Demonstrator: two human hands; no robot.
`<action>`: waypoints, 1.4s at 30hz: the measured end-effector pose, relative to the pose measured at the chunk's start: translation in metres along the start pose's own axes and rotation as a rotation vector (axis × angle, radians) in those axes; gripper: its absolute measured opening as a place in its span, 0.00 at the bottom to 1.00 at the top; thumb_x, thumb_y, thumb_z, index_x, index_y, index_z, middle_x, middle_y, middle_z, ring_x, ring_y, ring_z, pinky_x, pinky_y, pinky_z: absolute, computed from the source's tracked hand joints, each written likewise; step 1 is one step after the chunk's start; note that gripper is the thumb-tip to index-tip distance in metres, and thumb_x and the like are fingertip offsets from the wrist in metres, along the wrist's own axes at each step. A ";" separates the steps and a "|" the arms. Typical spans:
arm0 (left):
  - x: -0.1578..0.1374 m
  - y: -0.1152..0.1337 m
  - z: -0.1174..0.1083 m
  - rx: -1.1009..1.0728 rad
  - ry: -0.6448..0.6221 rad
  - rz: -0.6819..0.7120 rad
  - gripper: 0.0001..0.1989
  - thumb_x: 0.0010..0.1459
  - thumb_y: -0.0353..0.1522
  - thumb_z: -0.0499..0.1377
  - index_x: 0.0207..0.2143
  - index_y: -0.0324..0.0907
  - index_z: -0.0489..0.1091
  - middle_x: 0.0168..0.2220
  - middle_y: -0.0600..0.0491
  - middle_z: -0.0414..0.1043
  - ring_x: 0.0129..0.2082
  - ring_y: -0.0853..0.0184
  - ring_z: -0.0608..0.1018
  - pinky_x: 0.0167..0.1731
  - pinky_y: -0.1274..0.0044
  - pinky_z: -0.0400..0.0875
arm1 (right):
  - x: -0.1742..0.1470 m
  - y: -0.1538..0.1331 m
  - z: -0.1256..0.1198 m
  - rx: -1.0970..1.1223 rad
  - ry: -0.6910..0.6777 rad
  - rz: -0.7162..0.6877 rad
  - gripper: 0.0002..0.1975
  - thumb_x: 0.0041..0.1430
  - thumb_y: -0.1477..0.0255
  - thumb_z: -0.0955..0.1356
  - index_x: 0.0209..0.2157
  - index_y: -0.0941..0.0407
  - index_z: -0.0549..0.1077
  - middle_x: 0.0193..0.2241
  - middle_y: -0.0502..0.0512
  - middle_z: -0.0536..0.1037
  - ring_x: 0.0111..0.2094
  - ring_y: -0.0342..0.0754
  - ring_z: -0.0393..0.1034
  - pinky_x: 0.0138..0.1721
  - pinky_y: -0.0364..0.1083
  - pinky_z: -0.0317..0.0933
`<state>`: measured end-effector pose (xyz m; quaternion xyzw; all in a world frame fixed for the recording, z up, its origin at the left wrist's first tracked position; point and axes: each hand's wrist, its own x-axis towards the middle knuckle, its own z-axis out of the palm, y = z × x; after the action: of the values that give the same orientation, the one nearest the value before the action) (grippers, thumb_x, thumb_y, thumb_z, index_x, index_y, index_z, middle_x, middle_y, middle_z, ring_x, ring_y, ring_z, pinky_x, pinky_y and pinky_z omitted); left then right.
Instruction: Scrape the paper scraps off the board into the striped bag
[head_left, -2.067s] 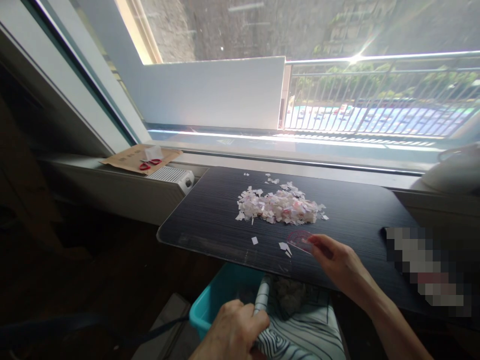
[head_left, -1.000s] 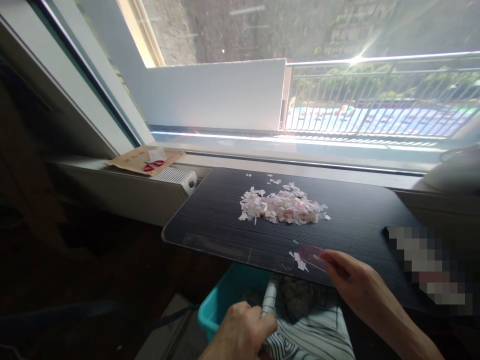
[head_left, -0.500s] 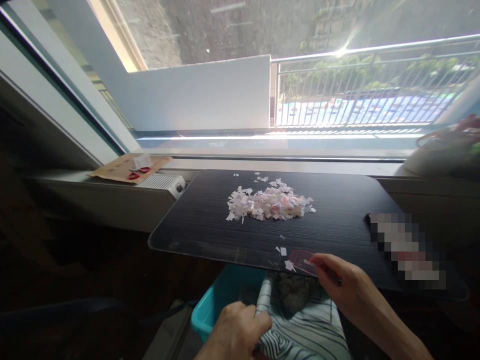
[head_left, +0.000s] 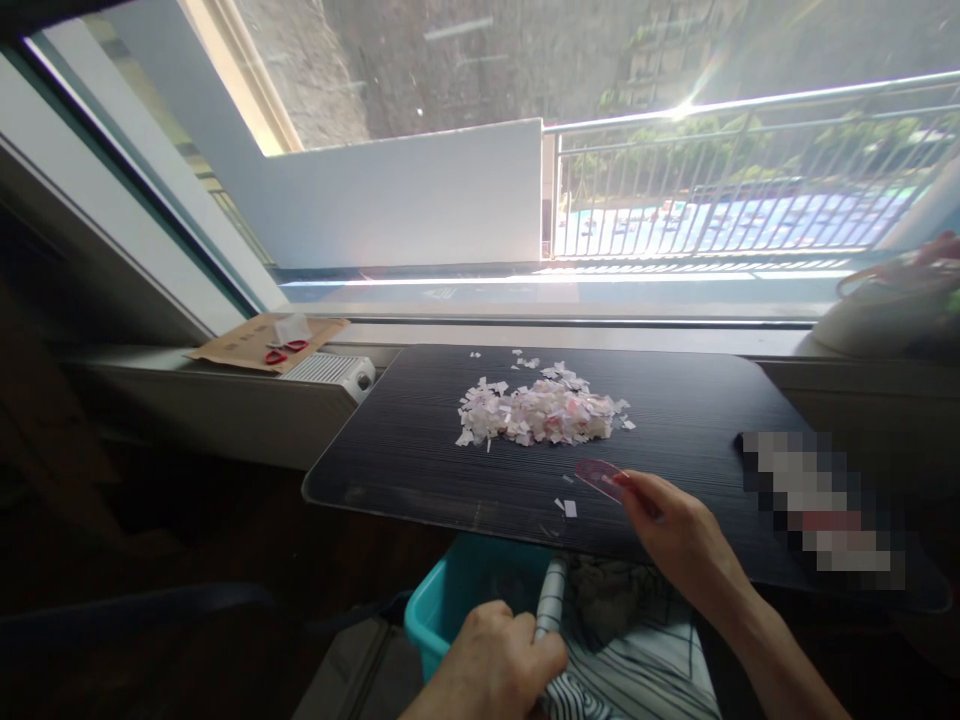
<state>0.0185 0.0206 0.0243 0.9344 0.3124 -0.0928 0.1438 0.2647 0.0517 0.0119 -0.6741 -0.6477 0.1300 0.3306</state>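
My right hand point(head_left: 671, 515) pinches a translucent pink protractor point(head_left: 598, 477) by its right end, just above the dark table. Its curved edge faces away from me. A few white paper scraps point(head_left: 570, 508) lie close to it near the table's front edge. Farther back sits a loose heap of small white and pinkish paper scraps point(head_left: 551, 408). Below the front edge, my left hand point(head_left: 501, 648) is closed at the near side of a turquoise bin point(head_left: 435, 605). Its fingertips are hidden. Striped fabric point(head_left: 551, 597) lies right beside that hand.
The dark tabletop point(head_left: 397, 450) reaches to the window sill. At left, red-handled scissors point(head_left: 286, 351) rest on a brown envelope point(head_left: 225, 343), near a white radiator point(head_left: 337, 374). A blurred-out object point(head_left: 817, 500) lies on the table's right side. A pale bag point(head_left: 885, 305) stands by the window.
My right hand has lifted the protractor up and away from the table's front edge. A white scrap at that edge no longer shows there. My left hand stays at the bin.
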 end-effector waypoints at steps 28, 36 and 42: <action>0.021 0.009 -0.018 0.051 -0.037 0.174 0.12 0.56 0.40 0.60 0.37 0.42 0.69 0.32 0.49 0.75 0.29 0.57 0.78 0.29 0.70 0.70 | -0.014 -0.022 0.005 0.118 -0.257 -0.044 0.12 0.62 0.69 0.62 0.39 0.53 0.76 0.34 0.52 0.81 0.32 0.46 0.74 0.35 0.41 0.66; 0.019 0.008 -0.011 0.064 -0.016 0.158 0.11 0.56 0.40 0.61 0.36 0.43 0.68 0.32 0.52 0.75 0.29 0.58 0.77 0.29 0.71 0.70 | -0.021 -0.024 0.004 0.150 -0.372 -0.067 0.11 0.61 0.70 0.62 0.38 0.54 0.76 0.30 0.50 0.80 0.28 0.44 0.73 0.30 0.40 0.65; 0.009 -0.001 -0.015 -0.043 -0.047 0.074 0.13 0.52 0.40 0.65 0.35 0.43 0.69 0.32 0.53 0.74 0.31 0.60 0.77 0.32 0.72 0.69 | -0.013 -0.007 -0.004 0.052 -0.145 -0.024 0.13 0.61 0.66 0.62 0.40 0.53 0.76 0.37 0.53 0.81 0.34 0.47 0.75 0.36 0.41 0.66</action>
<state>0.0268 0.0311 0.0357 0.9396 0.2759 -0.1024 0.1745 0.2594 0.0375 0.0160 -0.6463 -0.6742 0.1915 0.3018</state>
